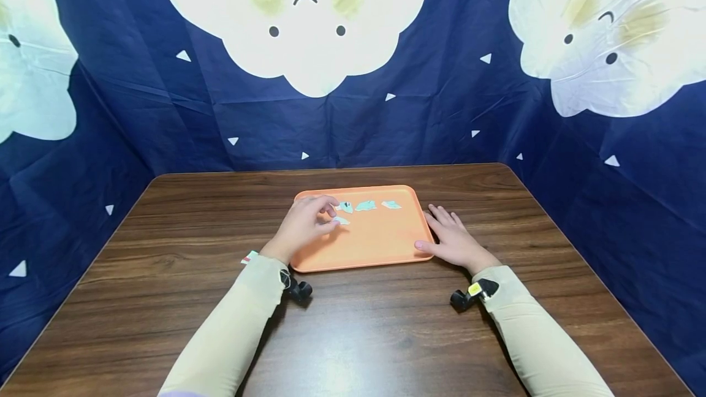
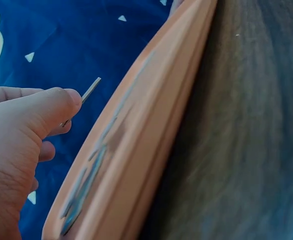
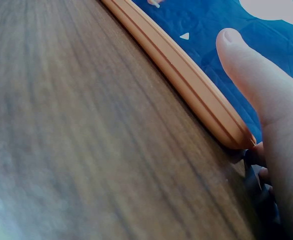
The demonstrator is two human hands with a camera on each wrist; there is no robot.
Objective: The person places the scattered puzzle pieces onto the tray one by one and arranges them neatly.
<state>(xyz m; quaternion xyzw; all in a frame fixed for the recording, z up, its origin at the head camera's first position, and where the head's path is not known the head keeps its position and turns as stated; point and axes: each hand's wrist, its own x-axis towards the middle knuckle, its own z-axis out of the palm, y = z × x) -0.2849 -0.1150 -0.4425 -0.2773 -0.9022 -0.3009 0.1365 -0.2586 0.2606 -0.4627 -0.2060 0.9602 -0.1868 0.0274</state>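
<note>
My left hand point(image 1: 302, 225) hovers over the left part of an orange tray point(image 1: 380, 241). Between thumb and fingers it pinches a thin, flat, pale piece point(image 1: 342, 220), which appears edge-on as a narrow strip point(image 2: 92, 89) in the left wrist view. Just beyond the fingertips, a light blue piece with a dark mark point(image 1: 346, 207) lies on the tray. To its right are another light blue piece point(image 1: 366, 206) and a smaller one point(image 1: 391, 204). My right hand point(image 1: 455, 242) rests at the tray's right edge, fingers spread, thumb reaching over the near right corner.
The tray lies on a brown wood-grain table point(image 1: 375, 323). Dark blue cloth point(image 1: 331, 121) with white clouds and small triangles hangs behind and at both sides. Each wrist wears a small black camera, one at the left cuff point(image 1: 298, 290).
</note>
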